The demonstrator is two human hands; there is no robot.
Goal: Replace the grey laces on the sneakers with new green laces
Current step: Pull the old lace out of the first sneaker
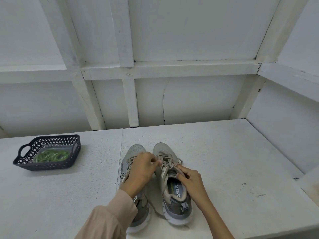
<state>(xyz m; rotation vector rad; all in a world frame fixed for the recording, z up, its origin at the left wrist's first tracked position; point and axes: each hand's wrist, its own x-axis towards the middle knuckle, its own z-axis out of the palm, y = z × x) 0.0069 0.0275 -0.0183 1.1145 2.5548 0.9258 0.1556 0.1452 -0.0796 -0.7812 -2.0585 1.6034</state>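
Two grey sneakers stand side by side on the white table, toes pointing away from me. The left sneaker (135, 150) is partly covered by my left arm. The right sneaker (172, 192) carries grey laces (165, 167). My left hand (143, 167) reaches across and pinches a lace over the right sneaker's eyelets. My right hand (189, 178) pinches a lace end at the sneaker's tongue. Green laces (51, 155) lie in a clear bag inside a dark basket (22, 163) at the left.
The white table (233, 161) runs to a white panelled wall (189, 100) at the back and a side wall at the right. The basket stands well to the left of the sneakers. The table's front edge is just below the sneakers' heels.
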